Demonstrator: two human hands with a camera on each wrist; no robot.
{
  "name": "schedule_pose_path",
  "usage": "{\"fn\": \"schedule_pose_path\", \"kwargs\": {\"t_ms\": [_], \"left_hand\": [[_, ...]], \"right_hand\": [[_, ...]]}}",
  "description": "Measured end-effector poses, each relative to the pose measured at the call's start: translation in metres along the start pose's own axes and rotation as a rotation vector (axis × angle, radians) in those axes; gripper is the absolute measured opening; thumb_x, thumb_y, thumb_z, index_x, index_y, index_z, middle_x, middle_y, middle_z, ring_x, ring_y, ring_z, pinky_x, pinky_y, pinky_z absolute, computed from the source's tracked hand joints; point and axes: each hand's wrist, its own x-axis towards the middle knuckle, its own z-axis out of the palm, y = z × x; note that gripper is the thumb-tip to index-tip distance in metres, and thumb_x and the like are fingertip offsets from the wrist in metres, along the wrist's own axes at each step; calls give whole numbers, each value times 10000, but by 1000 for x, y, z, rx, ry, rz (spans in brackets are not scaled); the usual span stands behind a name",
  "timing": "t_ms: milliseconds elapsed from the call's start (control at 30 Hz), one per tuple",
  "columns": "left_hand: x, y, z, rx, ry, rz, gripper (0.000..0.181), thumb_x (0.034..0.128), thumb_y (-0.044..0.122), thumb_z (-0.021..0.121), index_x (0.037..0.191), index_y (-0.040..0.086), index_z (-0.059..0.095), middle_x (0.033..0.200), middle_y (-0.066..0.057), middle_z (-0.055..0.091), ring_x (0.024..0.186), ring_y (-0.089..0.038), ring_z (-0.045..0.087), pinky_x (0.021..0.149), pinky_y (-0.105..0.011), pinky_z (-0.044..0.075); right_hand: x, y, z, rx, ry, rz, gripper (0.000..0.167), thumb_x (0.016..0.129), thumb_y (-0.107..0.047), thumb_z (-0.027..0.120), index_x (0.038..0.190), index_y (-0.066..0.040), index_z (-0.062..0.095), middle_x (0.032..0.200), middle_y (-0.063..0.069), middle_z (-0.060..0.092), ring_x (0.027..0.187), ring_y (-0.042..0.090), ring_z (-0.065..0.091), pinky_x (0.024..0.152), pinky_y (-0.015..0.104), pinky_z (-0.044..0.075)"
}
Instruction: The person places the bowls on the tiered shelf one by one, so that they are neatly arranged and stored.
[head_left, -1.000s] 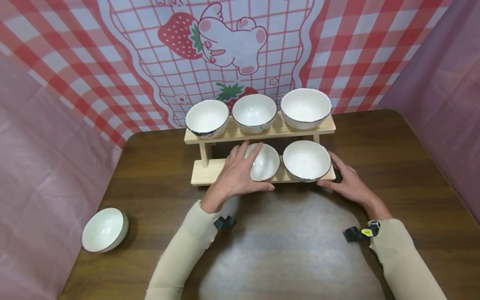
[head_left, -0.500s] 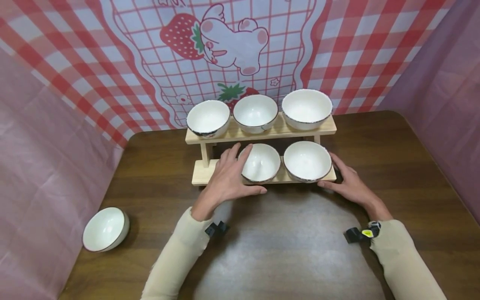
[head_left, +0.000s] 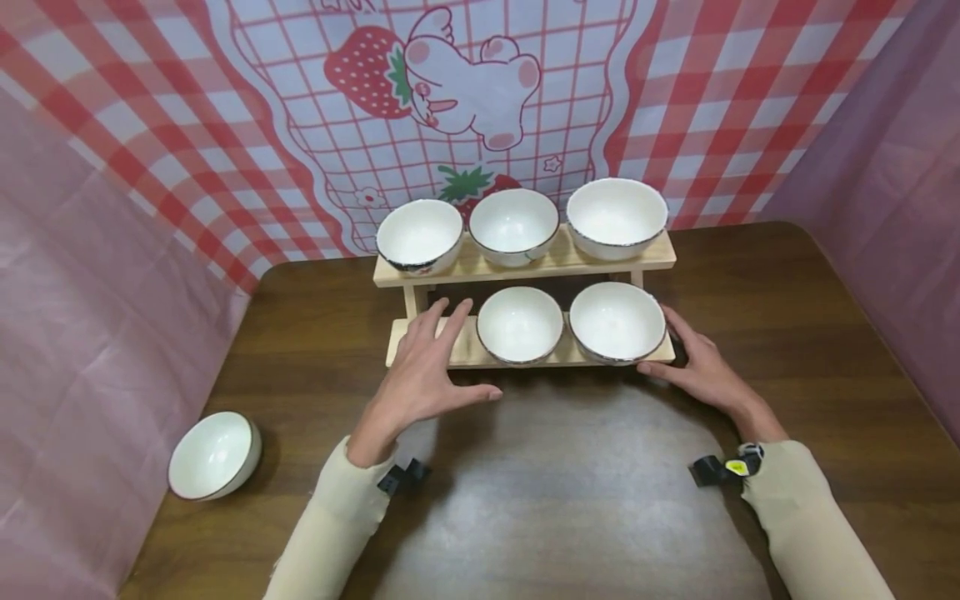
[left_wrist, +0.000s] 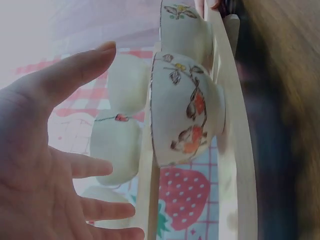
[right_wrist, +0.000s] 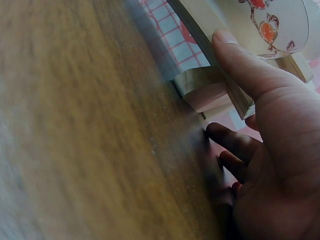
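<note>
My left hand is spread with straight fingers, left of a small white bowl and apart from it. That bowl sits upright on the lower tier of a two-tier wooden rack; the left wrist view shows the orange and brown pattern on its side. Beside it stands another white bowl, with a dark rim. My right hand holds the right end of the lower tier, thumb at the front edge and fingers curled around the end. In the right wrist view, part of its fingers is hidden.
Three white bowls line the upper tier: left, middle and right. A lone bowl lies tilted at the left edge of the brown table. A red checked cloth hangs behind.
My left hand has come away from the small bowl, moving left and toward me, and the bowl stays on the lower tier. The right hand holds its place at the rack's end.
</note>
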Motion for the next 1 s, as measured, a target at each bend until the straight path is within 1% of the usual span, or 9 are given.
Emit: {"fn": "schedule_pose_path", "kwargs": {"t_ms": [67, 267, 433, 500, 700, 1000], "left_hand": [[-4, -3, -3, 1, 10, 2, 1171, 655, 604, 856, 1591, 215, 270, 1622, -215, 264, 1485, -442, 287, 1145, -650, 333], [-17, -14, -11, -37, 18, -16, 1167, 668, 558, 867, 1598, 213, 252, 1622, -239, 253, 1486, -501, 249, 1146, -711, 271], [-27, -24, -20, -39, 30, -50, 1161, 686, 537, 868, 1604, 219, 233, 1639, -223, 222, 1503, -444, 224, 1131, -708, 296], [-31, -27, -23, -41, 37, -64, 1157, 690, 534, 868, 1605, 223, 230, 1646, -208, 210, 1506, -432, 215, 1136, -708, 289], [-45, -37, -32, -46, 65, -100, 1136, 714, 507, 862, 1608, 226, 219, 1659, -201, 182, 1513, -445, 187, 1138, -729, 253], [-66, -54, -43, -31, 101, -163, 1125, 728, 456, 866, 1609, 213, 211, 1644, -220, 202, 1490, -483, 203, 1099, -756, 271]], "right_hand": [[0, 0, 0, -7, 3, -6, 1034, 822, -264, 830, 1617, -261, 169, 1603, 254, 315, 1432, 487, 318, 1100, 729, 260], [1, 0, 2, -11, 8, -22, 1034, 821, -258, 830, 1618, -226, 172, 1600, 264, 316, 1432, 497, 313, 1108, 723, 249], [0, 0, 2, -12, 10, -17, 1037, 823, -262, 828, 1619, -219, 165, 1602, 269, 308, 1435, 506, 306, 1108, 730, 244], [0, 0, 1, -17, 12, -14, 1037, 824, -266, 827, 1620, -218, 163, 1600, 273, 307, 1434, 508, 307, 1105, 731, 247], [-1, 2, 1, -19, 13, -11, 1038, 827, -272, 825, 1620, -232, 157, 1601, 271, 307, 1432, 505, 310, 1099, 733, 254], [0, 2, 2, -15, 12, -20, 1031, 824, -270, 828, 1617, -255, 170, 1606, 251, 313, 1436, 492, 314, 1104, 722, 258]]}}
